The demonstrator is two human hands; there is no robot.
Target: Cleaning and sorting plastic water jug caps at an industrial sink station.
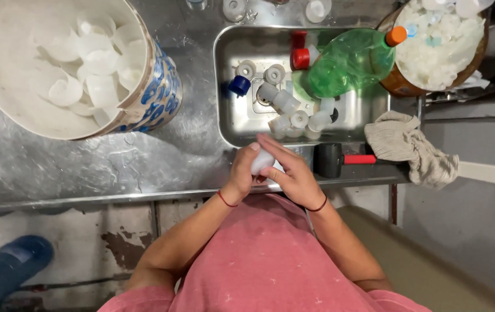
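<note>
Both your hands close on one small white plastic cap at the near edge of the steel bench, left hand cupping, right hand fingers pressed over it. You seem mid-twist; next, a firm grip near the metal tray of caps.

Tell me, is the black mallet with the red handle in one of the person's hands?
No, the mallet lies on the steel counter beside the right hand.

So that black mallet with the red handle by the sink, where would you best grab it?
By the red handle, I'd guess, coming from the right: the mallet lies flat on the steel counter with the handle pointing right and free, while its black head sits close to the right hand.
</note>
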